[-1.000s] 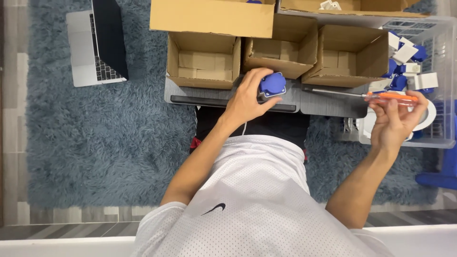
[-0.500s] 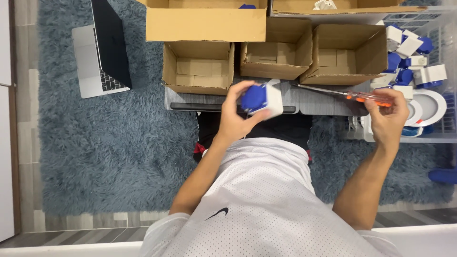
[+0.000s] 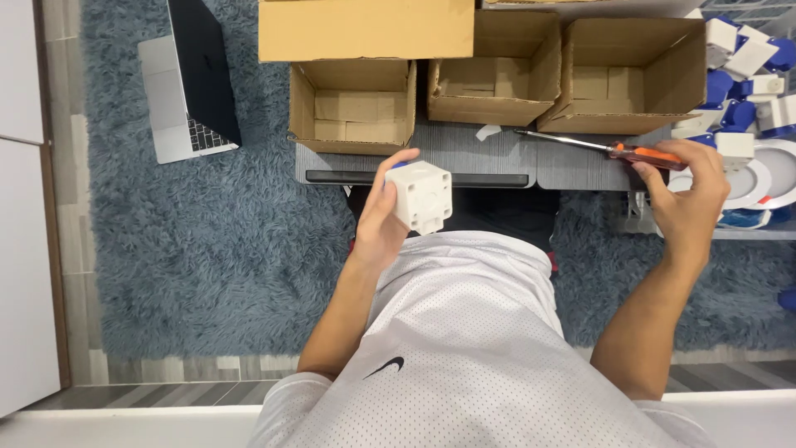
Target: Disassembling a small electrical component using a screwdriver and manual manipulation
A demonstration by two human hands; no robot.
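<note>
Shaggy blue-grey rug (image 3: 207,249) covers most of the floor; grey wood-look planks (image 3: 166,377) peek out at 7 o'clock; white cabinet front (image 3: 21,207) runs down the 9 o'clock edge; a low grey desk (image 3: 464,153) sits up at 12 o'clock; light's soft and even.

The cube-shaped box (image 3: 420,197) in the left hand (image 3: 383,220) is white, with a sliver of blue at its far edge. The screwdriver (image 3: 613,150) at the right hand (image 3: 688,203) has an orange and black handle and a silvery shaft. The worktop (image 3: 506,153) is grey. Three open cardboard boxes (image 3: 352,104) on it are plain brown. The shaggy rug (image 3: 207,249) is dusty blue. The laptop (image 3: 186,79) is silver with a black screen. The shirt (image 3: 473,357) is white with fine dotted mesh. At far right, the piled parts (image 3: 746,62) are white and blue.
</note>
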